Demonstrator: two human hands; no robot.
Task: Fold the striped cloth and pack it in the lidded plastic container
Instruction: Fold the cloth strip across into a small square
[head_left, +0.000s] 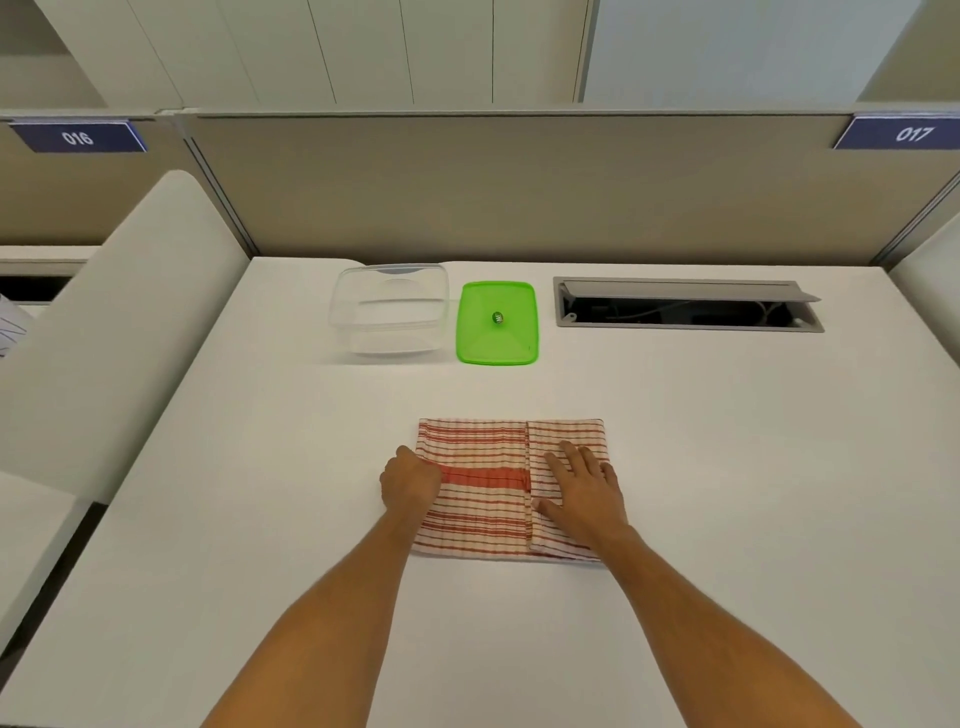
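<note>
The striped cloth, red and white, lies folded into a rectangle on the white desk, with a folded flap covering its right third. My left hand grips the cloth's left edge with curled fingers. My right hand rests flat on the right flap, fingers spread. A clear plastic container stands empty and uncovered at the back of the desk. Its green lid lies flat beside it on the right, apart from it.
A grey cable hatch is set open into the desk at the back right. A beige partition closes off the far side. A white divider stands along the left edge.
</note>
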